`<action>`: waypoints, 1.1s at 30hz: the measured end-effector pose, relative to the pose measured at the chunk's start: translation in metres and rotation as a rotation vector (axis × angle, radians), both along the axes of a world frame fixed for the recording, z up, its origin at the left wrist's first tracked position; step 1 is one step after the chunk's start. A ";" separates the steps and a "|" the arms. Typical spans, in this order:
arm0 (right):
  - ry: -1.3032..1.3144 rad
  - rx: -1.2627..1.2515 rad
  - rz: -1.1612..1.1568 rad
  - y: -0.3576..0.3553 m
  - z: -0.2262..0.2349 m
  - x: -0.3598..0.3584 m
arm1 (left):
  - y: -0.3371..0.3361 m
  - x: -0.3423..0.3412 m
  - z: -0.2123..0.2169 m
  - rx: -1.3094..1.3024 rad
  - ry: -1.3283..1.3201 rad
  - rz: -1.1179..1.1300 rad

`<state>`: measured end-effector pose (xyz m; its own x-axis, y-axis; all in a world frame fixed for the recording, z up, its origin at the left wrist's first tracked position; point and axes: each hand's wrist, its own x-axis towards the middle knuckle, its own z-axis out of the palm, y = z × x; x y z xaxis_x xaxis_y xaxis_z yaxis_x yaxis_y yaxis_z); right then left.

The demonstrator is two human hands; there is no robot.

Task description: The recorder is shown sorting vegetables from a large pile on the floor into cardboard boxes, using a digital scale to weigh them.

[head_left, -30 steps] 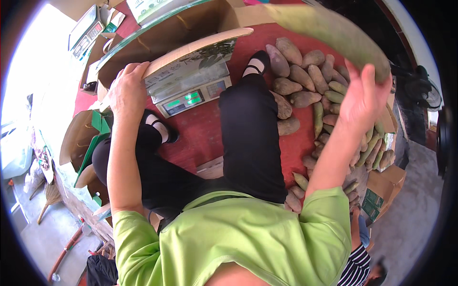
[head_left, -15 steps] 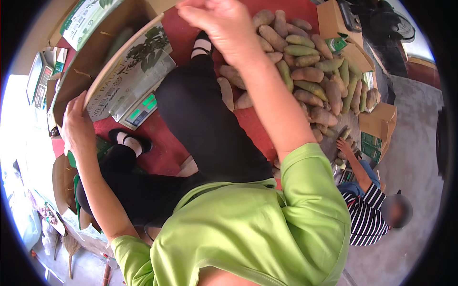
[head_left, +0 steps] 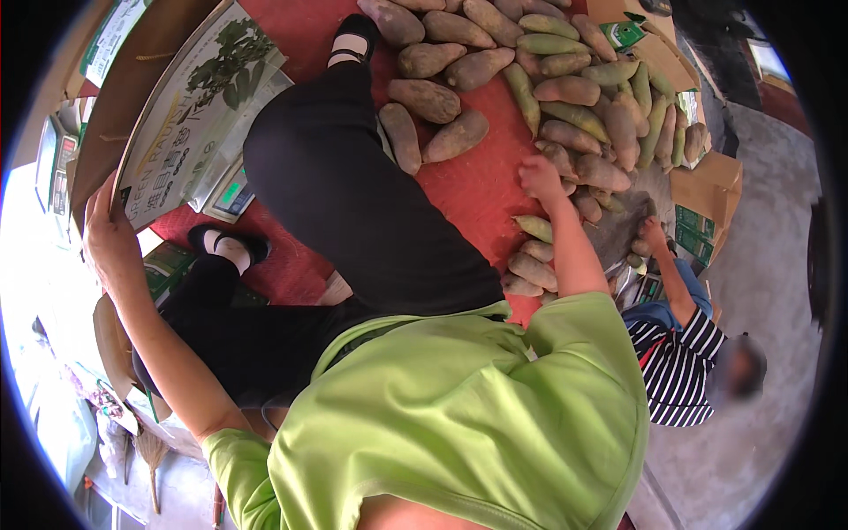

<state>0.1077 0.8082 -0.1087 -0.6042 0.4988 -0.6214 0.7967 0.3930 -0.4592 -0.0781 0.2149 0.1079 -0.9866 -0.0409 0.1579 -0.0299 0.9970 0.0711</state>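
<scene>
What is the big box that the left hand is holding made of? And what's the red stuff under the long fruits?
The box looks like brown cardboard with a glossy printed flap; the left hand grips its edge. The red floor cover looks like a matte mat or cloth; which, I cannot tell.

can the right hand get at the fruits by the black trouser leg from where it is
Probably yes. The right hand hovers over the red mat, and those fruits lie bare just to its left, with nothing between them.
</scene>
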 end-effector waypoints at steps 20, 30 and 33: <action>-0.751 0.258 0.814 -0.011 -0.073 0.113 | 0.011 0.005 0.003 0.038 0.102 0.018; -0.489 -0.119 0.222 0.007 -0.096 0.123 | 0.010 0.003 0.004 0.005 0.112 0.016; -0.383 -0.368 -0.106 0.011 -0.089 0.107 | 0.020 0.003 0.007 -0.004 0.094 0.046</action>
